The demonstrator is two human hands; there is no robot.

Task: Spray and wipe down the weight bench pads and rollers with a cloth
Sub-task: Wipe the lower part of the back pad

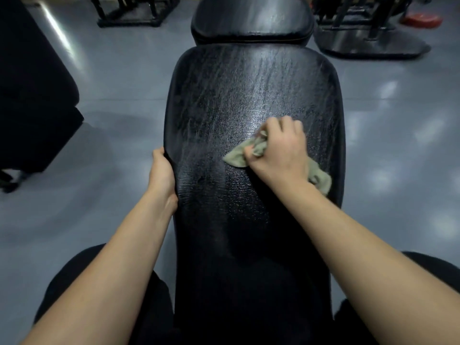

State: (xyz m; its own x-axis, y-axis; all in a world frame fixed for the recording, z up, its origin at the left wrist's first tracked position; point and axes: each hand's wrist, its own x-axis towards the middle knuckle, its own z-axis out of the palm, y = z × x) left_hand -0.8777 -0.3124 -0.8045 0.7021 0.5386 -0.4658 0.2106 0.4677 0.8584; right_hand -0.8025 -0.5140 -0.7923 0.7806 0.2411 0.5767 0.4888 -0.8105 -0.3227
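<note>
Right hand [278, 148] bunches an olive-green cloth [236, 158] against the long black bench pad [236, 95].
Fingers curl round the cloth's middle; one tail pokes out left of the knuckles, another trails behind the wrist toward the pad's right edge. Left hand [161, 170] grips the pad's left edge, thumb on top, fingers wrapped under out of sight. Pad surface cracked, shiny with wet streaks. A smaller black pad [251, 18] sits just beyond. Grey glossy floor [119, 83]; dark equipment frames [129, 13] farther back.

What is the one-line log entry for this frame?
phase: wiping | right hand: grips cloth on back pad | left hand: holds pad edge
</note>
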